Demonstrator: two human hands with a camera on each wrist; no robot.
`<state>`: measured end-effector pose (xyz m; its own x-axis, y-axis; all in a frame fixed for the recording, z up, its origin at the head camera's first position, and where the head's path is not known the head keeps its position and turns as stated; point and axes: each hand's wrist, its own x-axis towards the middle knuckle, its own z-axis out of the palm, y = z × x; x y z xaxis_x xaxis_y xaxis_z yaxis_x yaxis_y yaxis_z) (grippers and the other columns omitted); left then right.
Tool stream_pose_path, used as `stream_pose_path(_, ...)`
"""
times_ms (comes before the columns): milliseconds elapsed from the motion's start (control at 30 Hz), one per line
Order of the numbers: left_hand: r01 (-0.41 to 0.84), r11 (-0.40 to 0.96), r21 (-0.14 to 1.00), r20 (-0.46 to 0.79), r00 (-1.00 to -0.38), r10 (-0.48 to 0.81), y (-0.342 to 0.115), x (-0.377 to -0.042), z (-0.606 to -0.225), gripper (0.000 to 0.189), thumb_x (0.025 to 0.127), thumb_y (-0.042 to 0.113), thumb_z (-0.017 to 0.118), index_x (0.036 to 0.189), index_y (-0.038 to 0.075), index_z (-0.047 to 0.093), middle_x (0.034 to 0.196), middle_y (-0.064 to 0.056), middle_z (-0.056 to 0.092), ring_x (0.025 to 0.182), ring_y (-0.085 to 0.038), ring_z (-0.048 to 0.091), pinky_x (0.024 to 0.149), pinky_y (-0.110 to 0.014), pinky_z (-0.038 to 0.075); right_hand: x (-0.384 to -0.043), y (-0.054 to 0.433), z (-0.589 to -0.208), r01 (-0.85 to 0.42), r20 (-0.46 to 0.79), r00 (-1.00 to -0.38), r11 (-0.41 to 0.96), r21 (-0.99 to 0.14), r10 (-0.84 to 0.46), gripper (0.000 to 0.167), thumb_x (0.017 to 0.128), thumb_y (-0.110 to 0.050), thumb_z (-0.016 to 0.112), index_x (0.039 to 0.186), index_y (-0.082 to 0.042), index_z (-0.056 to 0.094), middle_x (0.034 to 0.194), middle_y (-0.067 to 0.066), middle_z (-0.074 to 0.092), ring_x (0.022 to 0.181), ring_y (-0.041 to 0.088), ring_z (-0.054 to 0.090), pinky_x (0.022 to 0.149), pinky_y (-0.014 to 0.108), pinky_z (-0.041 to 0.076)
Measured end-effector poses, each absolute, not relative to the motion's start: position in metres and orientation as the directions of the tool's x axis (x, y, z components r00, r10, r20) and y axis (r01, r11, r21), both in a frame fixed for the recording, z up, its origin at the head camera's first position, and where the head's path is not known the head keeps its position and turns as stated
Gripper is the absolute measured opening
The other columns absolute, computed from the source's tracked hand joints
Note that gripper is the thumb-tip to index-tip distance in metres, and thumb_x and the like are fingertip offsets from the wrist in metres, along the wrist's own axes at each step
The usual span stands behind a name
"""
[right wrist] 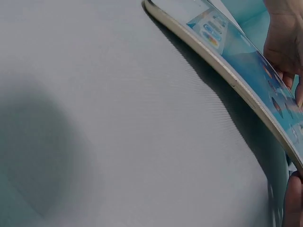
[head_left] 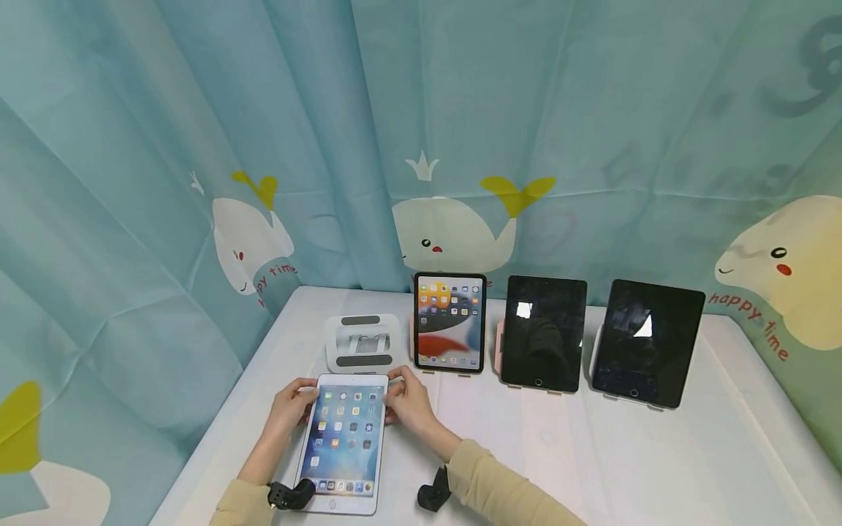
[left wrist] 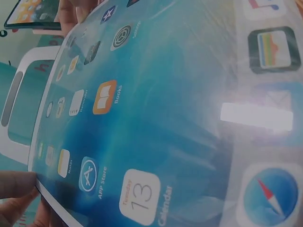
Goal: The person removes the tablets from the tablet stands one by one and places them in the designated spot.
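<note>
Between both hands is a white tablet (head_left: pixel 350 443), its lit home screen full of app icons. My left hand (head_left: pixel 290 409) pinches its left edge near the top, and my right hand (head_left: pixel 409 400) pinches the opposite edge. Thumb and fingers of the left hand (left wrist: pixel 19 191) show at the tablet's rim in the left wrist view. The right wrist view shows the tablet's side edge (right wrist: pixel 234 85) above the white tabletop, a dark shadow under it. Just beyond the tablet's top edge lies a white tablet stand (head_left: pixel 364 360) with grey pads.
Three tablets stand propped in a row: a lit one (head_left: pixel 450 321) in the middle, then a dark one (head_left: pixel 543 343) and another dark one (head_left: pixel 647 354) rightward. The white table (head_left: pixel 526 453) meets a blue-green whale-print curtain (head_left: pixel 460 109) behind and at the left.
</note>
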<state>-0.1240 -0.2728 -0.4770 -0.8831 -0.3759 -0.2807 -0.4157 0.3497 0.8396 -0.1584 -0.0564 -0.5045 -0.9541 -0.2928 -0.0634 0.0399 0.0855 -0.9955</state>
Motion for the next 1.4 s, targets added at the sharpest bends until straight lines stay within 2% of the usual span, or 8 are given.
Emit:
stream_pose_path(200, -0.415, 0.363, 0.834, -0.285, -0.888, -0.361, -0.271, -0.121, -0.479, 0.031, 0.094, 0.010, 0.050, 0.120, -0.006, 0.054, 0.073, -0.002, 0.052, 0.061, -0.011, 0.047, 0.052, -0.022, 0.037, -0.155, -0.057, -0.508, -0.015, -0.042, -0.965, 0.215, -0.976, -0.258, 0.033, 0.078, 0.006, 0.061, 0.109, 0.002, 0.054, 0.069, 0.005, 0.061, 0.047, 0.008, 0.055, 0.047, 0.023, 0.050)
stream_pose_path(367, -0.404, 0.435, 0.805, -0.252, -0.896, -0.365, -0.270, -0.119, -0.479, 0.030, 0.093, 0.009, 0.050, 0.118, -0.008, 0.056, 0.083, -0.012, 0.055, 0.067, -0.015, 0.049, 0.054, -0.023, 0.039, -0.152, -0.057, -0.507, -0.056, -0.026, -0.974, 0.350, -0.935, -0.224, 0.032, 0.075, 0.002, 0.064, 0.106, -0.002, 0.058, 0.071, 0.002, 0.057, 0.046, 0.005, 0.051, 0.050, 0.020, 0.042)
stream_pose_path(533, -0.381, 0.530, 0.757, -0.198, -0.908, -0.371, -0.270, -0.119, -0.479, 0.028, 0.091, 0.007, 0.053, 0.113, -0.008, 0.059, 0.090, -0.017, 0.056, 0.078, -0.022, 0.051, 0.057, -0.022, 0.040, -0.151, -0.057, -0.505, -0.054, -0.040, -0.974, 0.403, -0.913, -0.222, 0.031, 0.075, -0.001, 0.067, 0.104, -0.004, 0.060, 0.071, -0.001, 0.052, 0.053, 0.005, 0.048, 0.053, 0.020, 0.036)
stream_pose_path(700, -0.350, 0.600, 0.719, -0.143, -0.920, -0.366, -0.268, -0.119, -0.480, 0.027, 0.089, 0.005, 0.055, 0.110, -0.011, 0.062, 0.088, -0.020, 0.061, 0.077, -0.024, 0.054, 0.058, -0.022, 0.039, -0.151, -0.058, -0.506, -0.073, -0.033, -0.976, 0.469, -0.880, -0.214, 0.028, 0.074, -0.004, 0.069, 0.101, -0.004, 0.060, 0.073, -0.001, 0.052, 0.063, 0.008, 0.044, 0.056, 0.021, 0.032)
stream_pose_path(833, -0.342, 0.619, 0.706, -0.134, -0.924, -0.358, -0.266, -0.119, -0.480, 0.029, 0.089, 0.004, 0.054, 0.111, -0.014, 0.062, 0.094, -0.026, 0.065, 0.076, -0.024, 0.057, 0.059, -0.022, 0.043, -0.151, -0.059, -0.510, -0.081, -0.022, -0.981, 0.508, -0.858, -0.193, 0.026, 0.072, -0.004, 0.068, 0.097, -0.005, 0.060, 0.075, -0.001, 0.052, 0.066, 0.009, 0.044, 0.058, 0.023, 0.034)
stream_pose_path(1133, -0.358, 0.615, 0.703, -0.155, -0.920, -0.359, -0.263, -0.117, -0.478, 0.030, 0.092, 0.007, 0.052, 0.110, -0.013, 0.064, 0.103, -0.031, 0.065, 0.079, -0.027, 0.063, 0.067, -0.034, 0.055, -0.148, -0.061, -0.511, -0.061, -0.019, -0.990, 0.538, -0.841, -0.143, 0.024, 0.071, -0.003, 0.065, 0.094, -0.006, 0.060, 0.076, -0.002, 0.053, 0.067, 0.010, 0.046, 0.059, 0.025, 0.035)
stream_pose_path(1400, -0.350, 0.659, 0.666, -0.197, -0.934, -0.298, -0.263, -0.117, -0.473, 0.035, 0.091, 0.007, 0.046, 0.114, -0.015, 0.061, 0.110, -0.033, 0.063, 0.093, -0.038, 0.062, 0.083, -0.048, 0.054, -0.148, -0.064, -0.517, -0.069, -0.002, -0.992, 0.559, -0.826, -0.125, 0.022, 0.073, -0.005, 0.067, 0.094, -0.008, 0.060, 0.074, -0.006, 0.052, 0.064, 0.008, 0.045, 0.056, 0.023, 0.034)
